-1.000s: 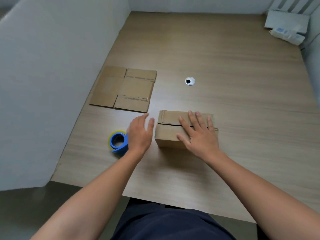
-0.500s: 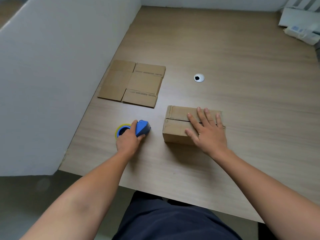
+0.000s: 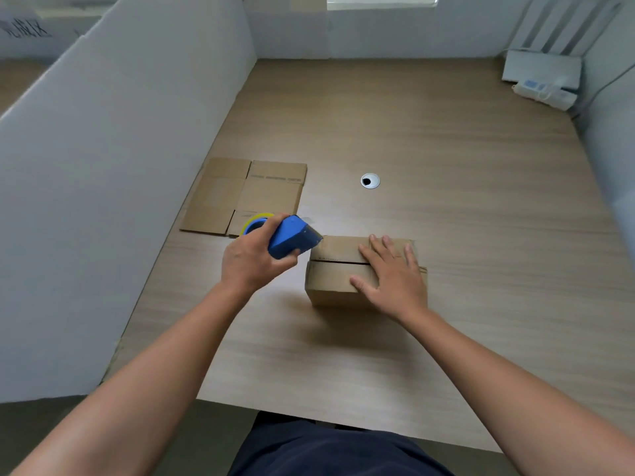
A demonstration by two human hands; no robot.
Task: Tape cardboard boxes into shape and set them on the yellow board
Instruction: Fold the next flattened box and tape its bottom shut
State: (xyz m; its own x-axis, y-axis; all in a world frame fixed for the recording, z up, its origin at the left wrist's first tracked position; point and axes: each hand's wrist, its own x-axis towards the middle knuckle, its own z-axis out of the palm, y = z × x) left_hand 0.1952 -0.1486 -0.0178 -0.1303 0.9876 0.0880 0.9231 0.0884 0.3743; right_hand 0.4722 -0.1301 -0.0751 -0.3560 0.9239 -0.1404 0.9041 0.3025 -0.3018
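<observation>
A folded cardboard box (image 3: pixel 338 281) stands on the wooden table (image 3: pixel 446 235), its two top flaps meeting at a dark seam. My right hand (image 3: pixel 391 273) lies flat on the flaps, fingers straight, pressing them down. My left hand (image 3: pixel 251 259) grips a blue tape dispenser (image 3: pixel 292 237) with a yellow-rimmed roll, lifted off the table. The dispenser's nose is at the box's top left corner. A stack of flattened cardboard boxes (image 3: pixel 247 195) lies to the far left. No yellow board is in view.
A white partition wall (image 3: pixel 120 166) runs along the table's left edge. A round cable grommet (image 3: pixel 370 181) sits mid-table. A white box and a power strip (image 3: pixel 543 87) lie in the far right corner. My dark-clothed lap is at the table's near edge.
My left hand reached the tape dispenser on the table, took hold of it, lifted it and brought it right to the box's left corner. My right hand stayed pressed on the flaps.
</observation>
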